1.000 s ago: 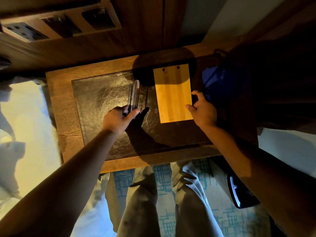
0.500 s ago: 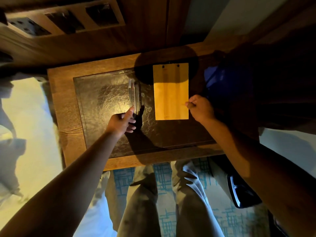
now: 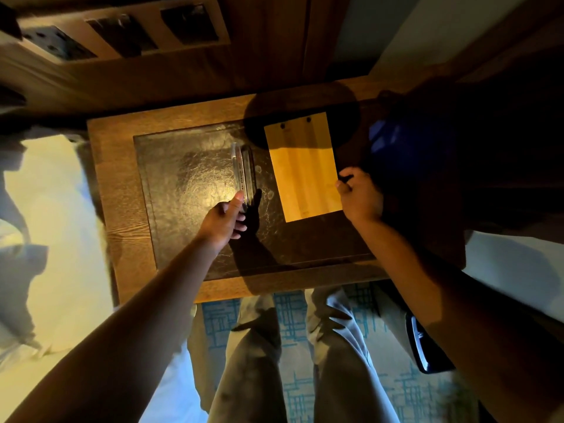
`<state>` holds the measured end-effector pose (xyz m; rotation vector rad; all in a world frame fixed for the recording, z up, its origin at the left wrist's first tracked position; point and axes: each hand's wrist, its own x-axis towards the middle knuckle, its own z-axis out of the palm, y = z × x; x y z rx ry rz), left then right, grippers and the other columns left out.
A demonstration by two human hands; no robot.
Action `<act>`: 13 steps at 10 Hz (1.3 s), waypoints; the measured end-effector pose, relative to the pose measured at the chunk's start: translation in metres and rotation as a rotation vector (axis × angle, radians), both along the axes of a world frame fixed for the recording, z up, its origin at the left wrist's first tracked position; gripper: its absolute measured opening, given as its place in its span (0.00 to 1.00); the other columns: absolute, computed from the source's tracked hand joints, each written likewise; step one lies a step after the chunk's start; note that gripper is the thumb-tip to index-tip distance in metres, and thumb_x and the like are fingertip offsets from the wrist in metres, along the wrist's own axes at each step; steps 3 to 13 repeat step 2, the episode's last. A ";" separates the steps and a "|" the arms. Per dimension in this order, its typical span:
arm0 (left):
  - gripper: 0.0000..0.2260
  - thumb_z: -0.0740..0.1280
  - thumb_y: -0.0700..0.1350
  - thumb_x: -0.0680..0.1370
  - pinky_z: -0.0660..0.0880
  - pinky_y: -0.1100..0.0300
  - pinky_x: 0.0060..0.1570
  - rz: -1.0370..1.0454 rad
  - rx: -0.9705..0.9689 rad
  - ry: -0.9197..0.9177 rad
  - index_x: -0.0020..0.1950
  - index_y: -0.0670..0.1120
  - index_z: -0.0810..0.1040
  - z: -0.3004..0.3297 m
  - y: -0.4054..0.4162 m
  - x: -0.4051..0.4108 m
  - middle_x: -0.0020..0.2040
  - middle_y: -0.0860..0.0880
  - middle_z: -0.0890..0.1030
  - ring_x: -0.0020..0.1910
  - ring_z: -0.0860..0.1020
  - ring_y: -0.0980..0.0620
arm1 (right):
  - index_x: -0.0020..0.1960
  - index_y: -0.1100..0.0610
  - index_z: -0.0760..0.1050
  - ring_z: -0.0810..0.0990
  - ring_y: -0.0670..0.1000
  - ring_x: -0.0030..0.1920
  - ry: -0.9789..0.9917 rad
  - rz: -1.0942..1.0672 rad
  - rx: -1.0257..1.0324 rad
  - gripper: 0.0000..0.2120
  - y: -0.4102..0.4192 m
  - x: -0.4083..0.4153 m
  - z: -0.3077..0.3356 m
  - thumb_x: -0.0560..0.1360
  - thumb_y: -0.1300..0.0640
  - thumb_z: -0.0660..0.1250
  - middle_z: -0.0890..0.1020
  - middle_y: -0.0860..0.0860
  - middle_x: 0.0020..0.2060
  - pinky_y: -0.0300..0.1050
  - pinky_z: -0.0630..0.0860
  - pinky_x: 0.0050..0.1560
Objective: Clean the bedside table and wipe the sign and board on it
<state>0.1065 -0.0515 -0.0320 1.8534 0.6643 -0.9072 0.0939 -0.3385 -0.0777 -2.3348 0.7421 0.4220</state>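
Note:
The bedside table (image 3: 122,209) has a wooden rim and a dark, glossy leather-like inset. A clear acrylic sign (image 3: 242,172) stands on edge near the middle, and my left hand (image 3: 224,222) pinches its near end between thumb and fingers. To the right a light wooden board (image 3: 305,169) with two dark studs at its far end lies flat. My right hand (image 3: 360,193) is curled at the board's right edge, touching it; I cannot tell whether it grips the board. A blue cloth (image 3: 396,145) lies in shadow at the table's right side.
A wooden wall panel with switch and socket plates (image 3: 122,35) rises behind the table. White bedding (image 3: 45,224) lies to the left. My legs stand on a blue patterned carpet (image 3: 293,312) in front. A dark phone (image 3: 427,346) hangs at my right hip.
My left hand slid from the sign's side to its near end and now pinches it. My right hand closed its fingers at the board's right edge. The board shifted slightly farther back.

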 end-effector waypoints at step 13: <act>0.33 0.58 0.75 0.73 0.77 0.52 0.47 -0.145 0.137 -0.066 0.54 0.46 0.79 0.014 0.004 0.003 0.50 0.46 0.83 0.48 0.82 0.46 | 0.61 0.54 0.75 0.81 0.56 0.53 -0.014 0.009 0.022 0.13 -0.004 0.006 0.018 0.79 0.51 0.67 0.83 0.53 0.54 0.45 0.72 0.45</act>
